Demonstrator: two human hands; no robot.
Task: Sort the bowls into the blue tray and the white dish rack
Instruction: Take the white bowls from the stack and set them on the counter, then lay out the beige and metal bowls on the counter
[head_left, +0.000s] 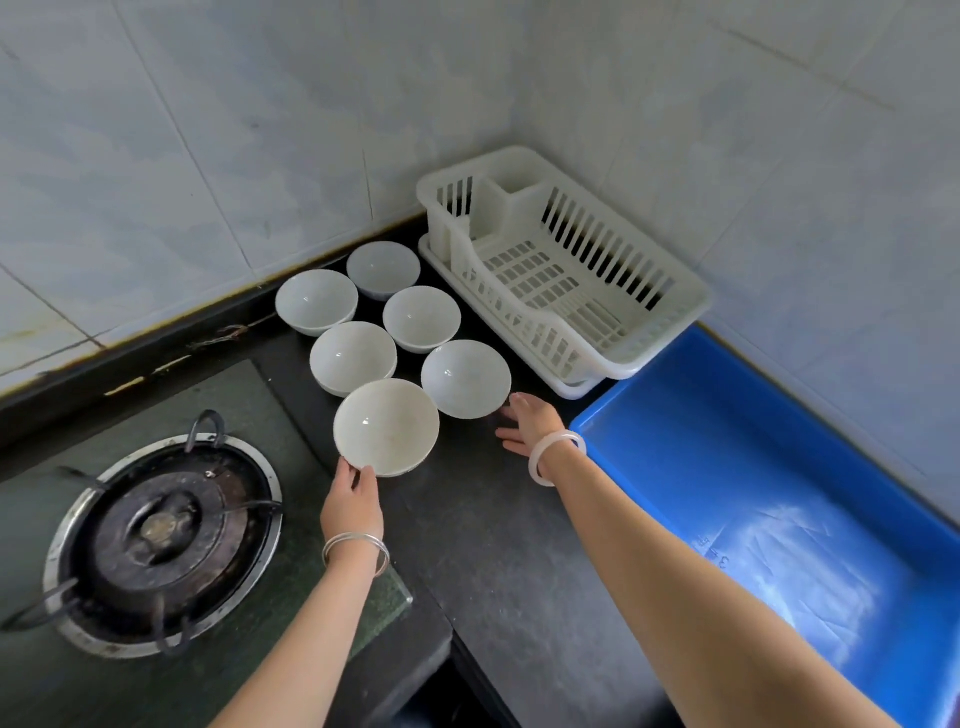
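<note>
1. Six white bowls are sitting in two rows on the dark tabletop (493, 545), running from the far wall toward the near edge. They're all plain, glossy and a bit translucent, all upright and empty, packed just beside each other.
2. The nearest bowl (386, 426) is the biggest-looking one in the shot and it's looking slightly tilted toward the camera. The left hand (352, 506) is gripping its near rim, thumb and fingers (347, 470) pinching the edge.
3. The right hand (527, 423) is reaching toward the bowl on the right (466, 379), fingers spread loose and not holding anything, fingertips right at the bowl's near right side. Can't tell if they're actually touching it.
4. The other four bowls, middle left (353, 356), middle right (422, 318), far left (316, 300) and far right (383, 269), are sitting untouched.
5. The white dish rack (675, 312) is sitting empty in the far corner, right of the bowls, slotted plastic walls with a little cutlery compartment at its far end.
6. The blue tray (649, 395) is lying to the right, just near of the rack, empty too, with a shiny scuffed bottom.
7. A gas burner (161, 540) is sitting off to the near left.
</note>
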